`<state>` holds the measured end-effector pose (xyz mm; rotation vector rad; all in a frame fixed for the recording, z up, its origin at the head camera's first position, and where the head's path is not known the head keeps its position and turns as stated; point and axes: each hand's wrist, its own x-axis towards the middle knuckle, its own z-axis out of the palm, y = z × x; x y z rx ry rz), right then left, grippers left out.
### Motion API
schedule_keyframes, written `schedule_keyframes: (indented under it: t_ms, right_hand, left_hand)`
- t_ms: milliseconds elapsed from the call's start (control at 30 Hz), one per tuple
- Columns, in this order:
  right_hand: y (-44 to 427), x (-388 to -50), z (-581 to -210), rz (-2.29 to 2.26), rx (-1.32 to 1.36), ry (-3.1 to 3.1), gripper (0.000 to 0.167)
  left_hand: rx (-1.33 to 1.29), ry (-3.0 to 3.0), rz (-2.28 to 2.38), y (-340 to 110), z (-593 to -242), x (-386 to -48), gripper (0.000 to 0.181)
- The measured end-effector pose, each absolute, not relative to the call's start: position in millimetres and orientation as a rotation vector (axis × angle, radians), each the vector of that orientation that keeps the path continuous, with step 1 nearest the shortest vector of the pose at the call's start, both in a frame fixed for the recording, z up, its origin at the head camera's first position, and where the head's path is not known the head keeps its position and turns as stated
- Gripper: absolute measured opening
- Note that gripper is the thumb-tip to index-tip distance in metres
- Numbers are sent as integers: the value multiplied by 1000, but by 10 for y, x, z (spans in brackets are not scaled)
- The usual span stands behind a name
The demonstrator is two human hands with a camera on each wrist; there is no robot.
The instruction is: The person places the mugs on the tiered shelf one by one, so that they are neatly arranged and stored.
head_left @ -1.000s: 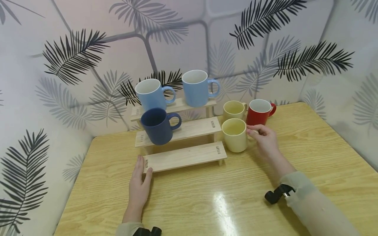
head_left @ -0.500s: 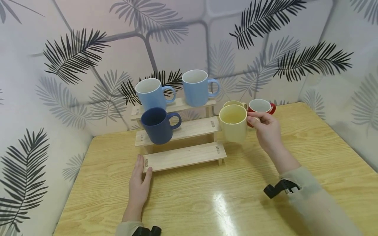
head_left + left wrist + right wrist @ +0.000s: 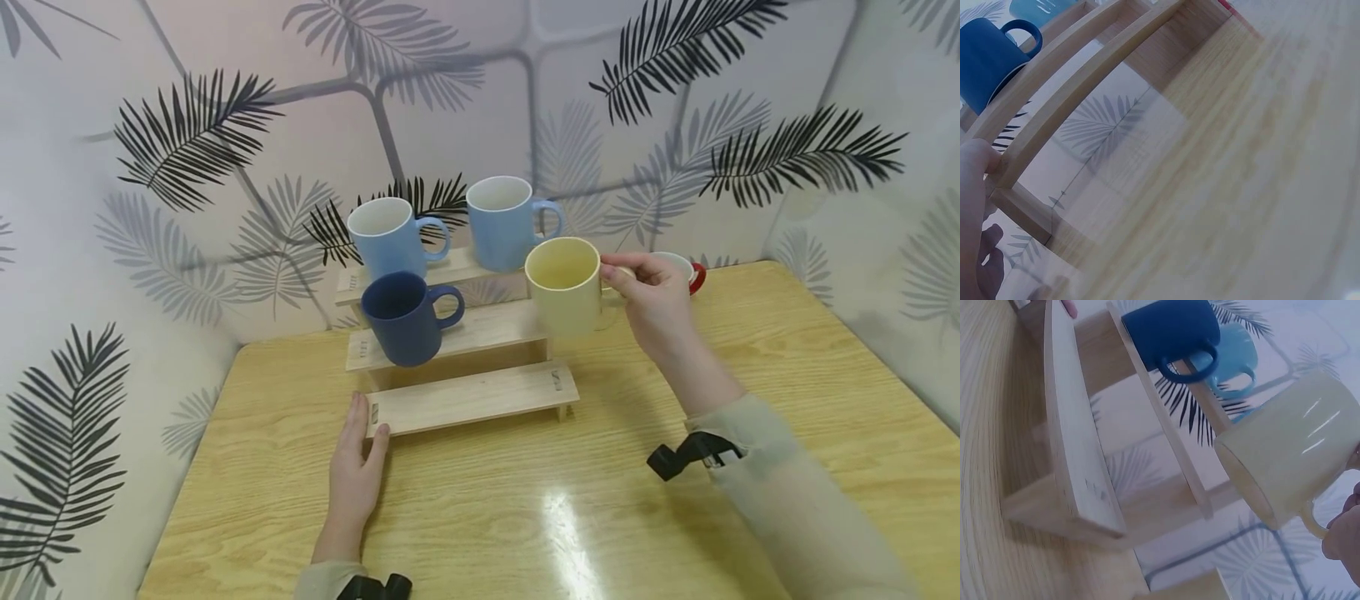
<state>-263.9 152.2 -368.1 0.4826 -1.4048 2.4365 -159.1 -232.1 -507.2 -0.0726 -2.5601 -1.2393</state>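
My right hand (image 3: 660, 312) pinches the handle of a pale yellow mug (image 3: 564, 308), raised upright in front of the right end of a stepped wooden shelf rack (image 3: 472, 398). In the right wrist view the mug (image 3: 1291, 447) appears slanted, with the fingers at its handle. My left hand (image 3: 356, 479) holds the left end of the lowest shelf, its thumb at the front edge and fingers along the side. A dark blue mug (image 3: 405, 329) stands on the middle shelf. Two light blue mugs, one left (image 3: 386, 237) and one right (image 3: 501, 229), stand on the top shelf.
Behind my right hand, a red mug (image 3: 698, 279) with a white inside is mostly hidden. The other yellow mug is hidden behind the held mug and hand in the head view. A leaf-patterned wall (image 3: 472, 100) rises behind the wooden table (image 3: 465, 517).
My right hand has lifted the yellow mug off the table and carried it up and left toward the rack. The left hand has stayed at the rack's end.
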Motion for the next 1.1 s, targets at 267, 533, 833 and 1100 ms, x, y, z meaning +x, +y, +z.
schedule_keyframes:
  t_ms: [267, 533, 833, 1100]
  right_hand:
    - [1206, -2729, -3743, 2472, 502, -1385, 24]
    - [999, -2791, -3845, 2520, 469, -1342, 27]
    - [895, -2814, -3903, 2545, 457, -1291, 27]
    - [872, -2827, -3922, 2586, 414, -1311, 28]
  left_hand:
    - [-83, -2571, -1240, -2326, -5076, -1601, 62]
    - [-74, -2583, -1237, -2324, -5078, -1597, 62]
    - [-69, -2587, -1236, -2327, -5094, -1605, 63]
    - [-67, -2588, -1240, -2339, -5088, -1602, 63]
